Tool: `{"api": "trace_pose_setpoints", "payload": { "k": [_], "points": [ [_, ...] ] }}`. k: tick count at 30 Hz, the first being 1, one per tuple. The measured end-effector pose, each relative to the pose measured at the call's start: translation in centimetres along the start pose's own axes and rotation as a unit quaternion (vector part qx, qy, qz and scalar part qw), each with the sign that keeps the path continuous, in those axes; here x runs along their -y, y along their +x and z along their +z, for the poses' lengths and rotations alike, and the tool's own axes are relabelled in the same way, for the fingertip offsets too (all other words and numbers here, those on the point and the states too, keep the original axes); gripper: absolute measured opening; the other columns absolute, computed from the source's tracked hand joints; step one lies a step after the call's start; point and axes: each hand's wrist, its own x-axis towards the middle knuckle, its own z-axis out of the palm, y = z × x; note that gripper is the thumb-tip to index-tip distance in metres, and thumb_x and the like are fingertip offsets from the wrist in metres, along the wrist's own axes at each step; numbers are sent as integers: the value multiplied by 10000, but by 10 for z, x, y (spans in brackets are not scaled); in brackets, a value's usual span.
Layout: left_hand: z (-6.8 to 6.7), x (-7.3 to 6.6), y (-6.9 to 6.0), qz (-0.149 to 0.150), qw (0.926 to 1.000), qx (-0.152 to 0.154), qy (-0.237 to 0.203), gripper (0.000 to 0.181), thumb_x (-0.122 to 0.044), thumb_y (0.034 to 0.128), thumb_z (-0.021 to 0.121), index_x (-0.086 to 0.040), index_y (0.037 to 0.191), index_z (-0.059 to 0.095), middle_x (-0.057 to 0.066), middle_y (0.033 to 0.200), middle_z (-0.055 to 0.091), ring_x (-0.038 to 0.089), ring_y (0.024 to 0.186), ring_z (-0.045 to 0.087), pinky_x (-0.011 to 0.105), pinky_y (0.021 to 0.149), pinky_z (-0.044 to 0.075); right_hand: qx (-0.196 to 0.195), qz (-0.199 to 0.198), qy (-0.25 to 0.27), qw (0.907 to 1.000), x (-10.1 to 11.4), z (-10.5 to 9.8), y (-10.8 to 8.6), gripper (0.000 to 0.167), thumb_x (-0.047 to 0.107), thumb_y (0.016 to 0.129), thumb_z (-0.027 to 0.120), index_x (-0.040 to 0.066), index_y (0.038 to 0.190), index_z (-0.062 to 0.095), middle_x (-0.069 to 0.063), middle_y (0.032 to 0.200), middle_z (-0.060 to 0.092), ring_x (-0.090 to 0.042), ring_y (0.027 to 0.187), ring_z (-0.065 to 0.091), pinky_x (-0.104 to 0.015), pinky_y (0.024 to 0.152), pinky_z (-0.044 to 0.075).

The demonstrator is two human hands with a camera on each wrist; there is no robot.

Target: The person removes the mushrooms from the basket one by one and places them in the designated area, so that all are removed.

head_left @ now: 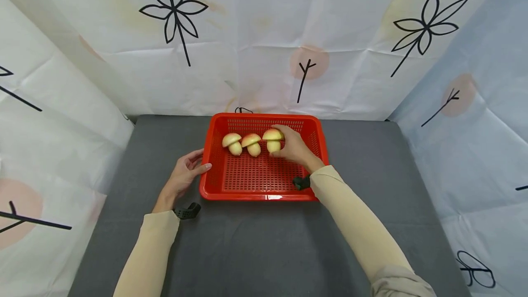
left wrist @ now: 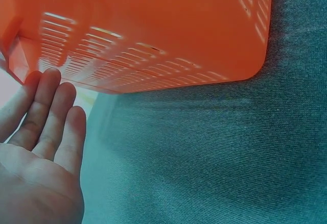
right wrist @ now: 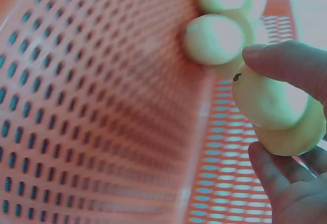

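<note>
Inside the red basket point(head_left: 260, 197), three toy mushrooms with yellow-and-red caps stand in a row along the back half. My right hand point(head_left: 294, 148) grips the rightmost mushroom point(head_left: 273, 145), thumb at its stem and fingers at its cap. In the right wrist view that mushroom point(right wrist: 271, 98) sits between thumb and fingers, near the other mushrooms point(right wrist: 214, 39). My left hand point(head_left: 183, 173) is at the basket's left side, thumb over the rim; in the left wrist view its fingers point(left wrist: 53, 106) lie straight beside the basket's outer wall point(left wrist: 179, 19).
The basket stands at the back of a grey cloth-covered table point(head_left: 255, 246). White curtains point(head_left: 264, 22) with black plant drawings hang behind and at both sides. A dark wrist device point(head_left: 187, 211) is on my left wrist, and another point(head_left: 302, 182) is on my right.
</note>
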Motion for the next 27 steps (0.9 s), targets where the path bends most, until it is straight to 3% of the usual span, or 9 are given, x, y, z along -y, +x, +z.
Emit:
{"api": "trace_pose_setpoints", "payload": {
  "k": [7,14,18,22,24,27],
  "points": [
    [-3,2,-2,-29,10000,-51,36,652,-71,964,698,46,1518,375,276,1480,460,168,1216,575,211,956,521,-374,-304,476,9977,15,-34,-26,847,93,795,874,96,1522,438,-111,1407,529,-291,1224,526,-510,991,490],
    [-2,2,-2,6,10000,-47,2,645,-56,959,701,44,1512,386,277,1473,467,193,1219,580,217,955,524,-796,-447,1016,9906,0,-74,-54,863,26,814,846,47,1543,386,-192,1442,471,-363,1273,512,-519,1052,452],
    [-1,3,-1,-3,10000,-11,5,655,-68,962,701,39,1521,377,269,1483,461,217,1248,565,214,965,517,-1063,-442,1162,9865,-21,-96,-71,868,-7,833,818,20,1559,343,-225,1462,445,-379,1284,504,-302,1042,470],
    [0,5,1,-19,10000,20,-56,653,-71,964,698,29,1525,379,254,1491,460,222,1263,554,216,973,512,-1446,-302,1074,9832,-49,-114,-88,880,-44,829,802,3,1564,320,-242,1463,432,-380,1228,519,-105,895,461],
    [-1,5,1,4,10000,32,-73,650,-64,963,696,30,1524,380,256,1491,460,262,1277,545,219,970,515,-1593,-78,915,9830,-63,-119,-93,881,-30,833,801,0,1566,312,-254,1463,423,-397,1220,523,-178,929,487],
    [-1,5,2,36,10000,26,-83,650,-57,962,695,34,1522,379,264,1490,458,341,1303,517,222,962,521,-1646,378,652,9835,-86,-121,-98,880,25,854,801,-14,1568,289,-286,1476,393,-453,1250,506,-406,1018,496]
  ]
}}
